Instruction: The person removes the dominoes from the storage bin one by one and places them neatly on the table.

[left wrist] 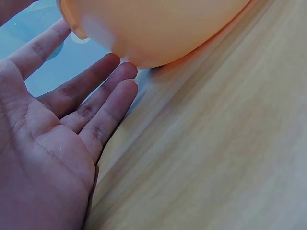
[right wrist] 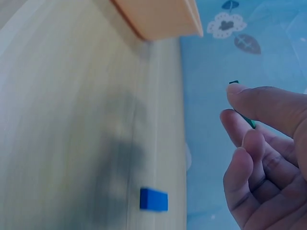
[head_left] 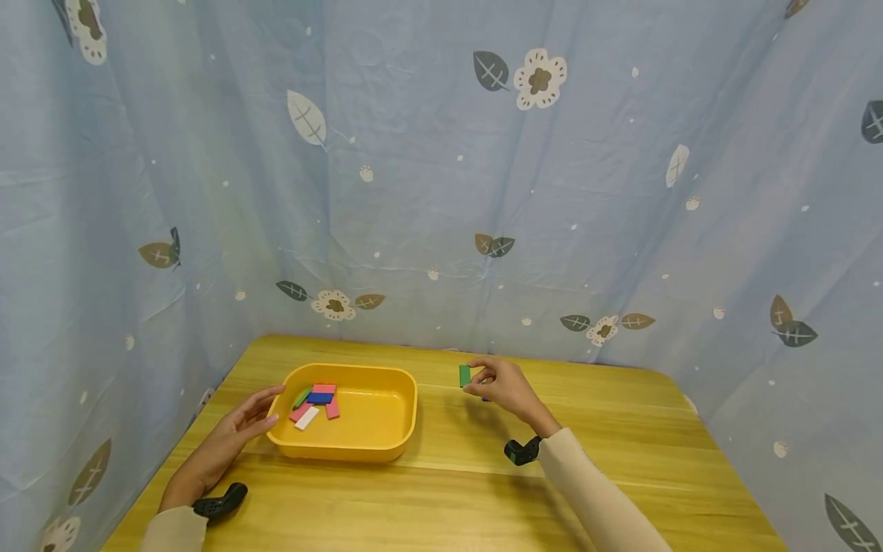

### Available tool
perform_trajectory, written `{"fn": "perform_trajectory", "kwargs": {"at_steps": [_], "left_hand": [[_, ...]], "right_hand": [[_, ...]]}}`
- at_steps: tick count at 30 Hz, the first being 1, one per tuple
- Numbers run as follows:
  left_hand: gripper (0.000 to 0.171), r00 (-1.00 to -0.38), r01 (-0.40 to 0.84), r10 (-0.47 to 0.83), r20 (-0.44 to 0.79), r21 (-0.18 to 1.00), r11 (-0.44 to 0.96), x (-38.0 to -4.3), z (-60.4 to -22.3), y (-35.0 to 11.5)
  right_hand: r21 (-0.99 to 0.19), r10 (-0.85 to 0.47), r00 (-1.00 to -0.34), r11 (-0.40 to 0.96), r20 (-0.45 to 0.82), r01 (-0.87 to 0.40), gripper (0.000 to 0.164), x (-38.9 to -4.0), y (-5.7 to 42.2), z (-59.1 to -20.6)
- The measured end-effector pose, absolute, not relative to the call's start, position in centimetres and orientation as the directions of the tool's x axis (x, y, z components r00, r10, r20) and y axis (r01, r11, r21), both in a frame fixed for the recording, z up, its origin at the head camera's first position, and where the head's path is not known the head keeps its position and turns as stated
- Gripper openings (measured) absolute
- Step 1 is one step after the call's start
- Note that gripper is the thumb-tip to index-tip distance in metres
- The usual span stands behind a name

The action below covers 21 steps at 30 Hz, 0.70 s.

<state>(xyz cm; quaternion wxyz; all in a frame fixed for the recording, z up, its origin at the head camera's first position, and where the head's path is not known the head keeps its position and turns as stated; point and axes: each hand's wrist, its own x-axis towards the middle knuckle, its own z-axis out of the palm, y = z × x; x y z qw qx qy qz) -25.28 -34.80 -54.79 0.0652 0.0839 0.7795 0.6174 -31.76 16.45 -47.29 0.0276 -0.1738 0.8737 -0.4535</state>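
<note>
My right hand (head_left: 509,389) pinches a flat green block (head_left: 464,376) between thumb and fingertips, raised over the table to the right of the yellow tray. In the right wrist view most of that block (right wrist: 250,121) is hidden behind the thumb. A blue block (right wrist: 154,199) lies on the table below this hand; the head view shows only a bit of it. My left hand (head_left: 237,433) rests at the left end of the yellow tray (head_left: 345,452), its fingers extended along the rim and outer wall. Inside the tray lie pink blocks (head_left: 333,408), a white block (head_left: 306,418), a blue block (head_left: 320,399) and a green block (head_left: 301,398).
The wooden table (head_left: 441,506) runs back to a blue patterned curtain (head_left: 428,192), which also hangs along both sides. A black strap device sits on each wrist, the left one (head_left: 222,502) close over the table.
</note>
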Motion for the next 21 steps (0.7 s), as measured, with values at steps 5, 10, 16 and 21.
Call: {"fn": "perform_trajectory", "kwargs": {"at_steps": [5,10,16,21], "left_hand": [[0.062,-0.977,0.057,0.213,0.008,0.973,0.224,-25.2,-54.8,-34.8],[0.062,-0.976,0.066,0.217,0.018,0.974,0.215,-25.2,-54.8,-34.8],[0.062,-0.974,0.075,0.224,0.026,0.975,0.210,-25.2,-54.8,-34.8],[0.062,-0.975,0.069,0.222,0.021,0.975,0.211,-25.3,-54.7,-34.8]], "right_hand": [[-0.795,-0.303,-0.946,0.543,0.115,-0.270,0.055,-31.8,18.1,-47.8],[-0.774,-0.261,-0.959,0.583,0.110,-0.247,0.052,-31.7,19.7,-48.2],[-0.771,-0.211,-0.972,0.601,0.101,-0.210,0.048,-31.7,21.5,-48.9],[-0.759,-0.175,-0.979,0.623,0.102,-0.190,0.048,-31.6,22.8,-49.3]]}}
